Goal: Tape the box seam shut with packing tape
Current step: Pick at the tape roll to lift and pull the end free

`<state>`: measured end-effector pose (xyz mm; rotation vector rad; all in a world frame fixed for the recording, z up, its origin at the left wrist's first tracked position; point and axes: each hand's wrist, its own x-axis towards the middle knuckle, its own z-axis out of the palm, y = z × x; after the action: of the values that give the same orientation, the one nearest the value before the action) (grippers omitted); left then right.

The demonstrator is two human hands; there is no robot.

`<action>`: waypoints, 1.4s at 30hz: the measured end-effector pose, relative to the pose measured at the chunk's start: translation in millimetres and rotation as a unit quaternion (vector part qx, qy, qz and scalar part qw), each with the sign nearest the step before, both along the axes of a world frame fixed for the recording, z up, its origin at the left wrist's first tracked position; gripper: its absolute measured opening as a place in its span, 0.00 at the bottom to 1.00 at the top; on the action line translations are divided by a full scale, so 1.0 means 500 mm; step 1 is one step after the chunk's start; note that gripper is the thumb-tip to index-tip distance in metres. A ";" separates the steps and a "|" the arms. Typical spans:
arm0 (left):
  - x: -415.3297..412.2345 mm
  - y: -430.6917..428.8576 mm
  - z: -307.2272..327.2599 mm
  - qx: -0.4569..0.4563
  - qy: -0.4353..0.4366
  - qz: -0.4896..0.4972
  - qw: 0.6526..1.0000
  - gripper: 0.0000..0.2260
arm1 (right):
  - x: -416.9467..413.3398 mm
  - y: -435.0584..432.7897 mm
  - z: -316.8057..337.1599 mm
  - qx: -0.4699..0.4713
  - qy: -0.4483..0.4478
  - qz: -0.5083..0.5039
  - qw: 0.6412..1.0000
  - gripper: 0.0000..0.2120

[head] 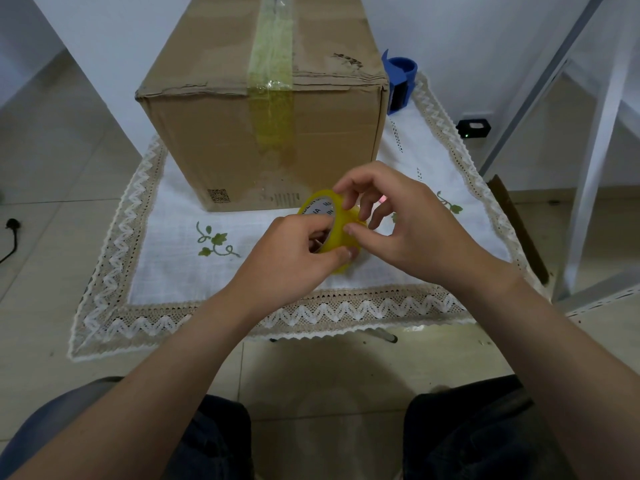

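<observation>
Small tabletop (pixel 166 299) in the middle of the frame, covered by a white cloth (pixel 180 265) with a beige and white zigzag lace border and little green vine embroidery near lower left and right of centre. Pale tiled floor (pixel 52 174) all around, white walls up top, a white metal frame (pixel 595 140) slanting down the right side. Black plug and cable (pixel 12 233) on the floor at the far left edge. Small black device with a green light (pixel 473 128) on the floor at right, beyond the cloth's edge.

Cardboard box (pixel 263 109) sitting on the far half of the cloth, filling the upper centre. Flaps closed, a strip of yellowish clear tape (pixel 273 64) already running along the top seam and down the near face. Top edge crumpled, a QR-type print low on the near face. Blue tape dispenser (pixel 401 84) just beside the box's right rear corner, partly hidden behind it.

Yellow tape roll (pixel 332 230) held up just in front of the box, centre frame, above the cloth. Left hand (pixel 294 258) closed around the roll from below, thumb against its outer face and fingers tucked into the core. Right hand (pixel 401 223) half curled over the roll's right side, thumb and fingertips (pixel 348 202) pinching at the outer surface. Can't tell whether a loose tape end is actually caught between them.

Dark trousers (pixel 478 434) and a grey chair seat edge (pixel 52 420) along the bottom of the frame.
</observation>
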<state>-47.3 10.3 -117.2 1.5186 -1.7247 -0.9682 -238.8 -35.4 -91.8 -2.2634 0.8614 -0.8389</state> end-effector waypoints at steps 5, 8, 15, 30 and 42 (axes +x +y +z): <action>0.000 -0.001 -0.005 0.001 0.001 0.000 1.000 0.20 | 0.003 0.002 0.001 -0.003 0.007 -0.004 1.000 0.20; -0.003 -0.001 -0.005 0.003 -0.001 0.003 1.000 0.17 | 0.005 0.004 0.003 0.003 0.009 -0.008 1.000 0.18; -0.008 0.001 -0.005 0.001 -0.025 0.001 1.000 0.15 | 0.006 0.007 0.007 0.036 -0.005 -0.018 0.999 0.13; -0.007 0.001 -0.004 -0.015 -0.079 -0.017 0.997 0.08 | -0.004 0.002 0.016 0.068 0.008 -0.008 0.998 0.12; -0.003 -0.006 -0.010 -0.004 -0.021 -0.004 1.000 0.16 | 0.003 0.008 0.009 0.070 -0.013 -0.016 0.997 0.19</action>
<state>-48.5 7.2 -122.0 1.5374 -1.7633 -0.9403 -237.3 -31.3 -87.2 -2.1179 0.9177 -0.7952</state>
